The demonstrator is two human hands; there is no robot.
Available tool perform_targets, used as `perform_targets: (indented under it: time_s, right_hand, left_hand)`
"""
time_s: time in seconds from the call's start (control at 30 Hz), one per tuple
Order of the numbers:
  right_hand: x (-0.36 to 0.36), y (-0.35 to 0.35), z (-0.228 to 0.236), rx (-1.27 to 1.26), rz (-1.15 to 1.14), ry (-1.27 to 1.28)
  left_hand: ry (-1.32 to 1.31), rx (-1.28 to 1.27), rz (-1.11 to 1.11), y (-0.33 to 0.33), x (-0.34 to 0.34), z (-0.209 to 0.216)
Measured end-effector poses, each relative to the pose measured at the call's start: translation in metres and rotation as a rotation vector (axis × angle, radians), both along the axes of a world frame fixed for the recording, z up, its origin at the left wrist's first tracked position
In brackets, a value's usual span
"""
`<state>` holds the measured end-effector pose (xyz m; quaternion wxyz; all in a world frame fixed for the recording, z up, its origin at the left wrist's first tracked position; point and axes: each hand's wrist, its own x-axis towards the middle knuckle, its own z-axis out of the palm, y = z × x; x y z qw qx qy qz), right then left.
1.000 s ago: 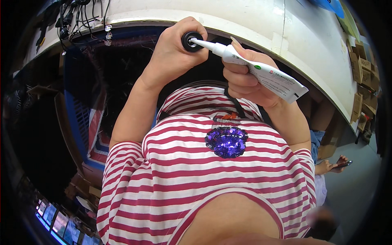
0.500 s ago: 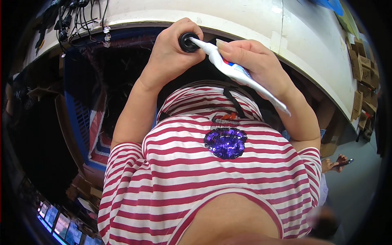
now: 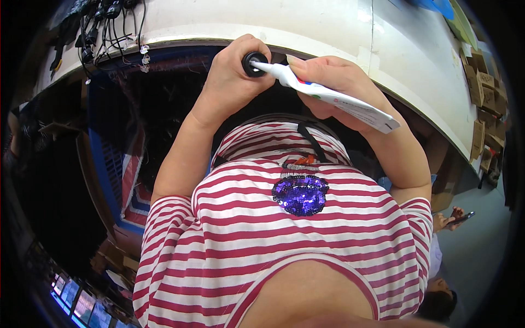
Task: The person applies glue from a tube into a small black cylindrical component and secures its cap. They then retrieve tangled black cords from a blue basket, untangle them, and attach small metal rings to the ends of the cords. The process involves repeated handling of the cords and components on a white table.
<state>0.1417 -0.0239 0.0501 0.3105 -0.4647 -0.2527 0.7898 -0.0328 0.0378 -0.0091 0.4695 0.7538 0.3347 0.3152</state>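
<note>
My left hand [image 3: 229, 76] is wrapped around a black cylindrical part [image 3: 248, 61], whose round open end faces up toward me. In my right hand [image 3: 344, 79] is a white squeeze tube [image 3: 355, 109] with a long tapered nozzle, pinched between the thumb and the fingers below. The nozzle's tip points left and sits at the opening of the black part; how deep it reaches cannot be told. Something whitish shows in the opening. The tube is flattened toward its crimped tail, which lies over my right wrist. Both hands are held in front of the table's near edge.
Beyond my hands stretches a white tabletop [image 3: 306, 27]. Black cables with connectors [image 3: 106, 24] hang over its edge at the far left. Below on the left stands a blue crate [image 3: 104, 147]. Cardboard boxes [image 3: 488, 98] are stacked at right; another person's hands [image 3: 445, 220] hold a phone.
The white tube has turned in my right hand: its tail has swung up and its flat printed side now shows. Both hands have shifted slightly down; the nozzle stays at the black part's opening.
</note>
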Motion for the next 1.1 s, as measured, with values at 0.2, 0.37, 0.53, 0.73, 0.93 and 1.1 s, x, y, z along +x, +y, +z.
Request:
perform_targets:
  time_s: [0.2, 0.37, 0.53, 0.73, 0.93, 1.1]
  right_hand:
    - [0.006, -0.001, -0.003, -0.001, 0.006, 0.099]
    - [0.031, 0.003, 0.001, 0.248, -0.119, 0.09]
    - [0.082, 0.05, 0.002, 0.661, -0.244, -0.57]
    - [0.134, 0.1, -0.028, 0.713, -0.434, -0.671]
    - [0.154, 0.132, -0.05, 0.67, -0.451, -1.006]
    - [0.14, 0.138, -0.038, 0.639, -0.239, -1.446]
  left_hand:
    - [0.01, -0.103, 0.044, 0.002, 0.003, 0.003]
    - [-0.024, -0.339, -0.019, 0.006, 0.005, 0.019]
    - [-0.248, -0.564, -0.177, 0.002, -0.008, 0.02]
    - [-0.29, -0.448, -0.232, -0.002, 0.0, 0.025]
    - [-0.322, -0.449, -0.224, 0.001, -0.005, 0.026]
    - [-0.41, -0.501, -0.329, -0.001, -0.013, 0.03]
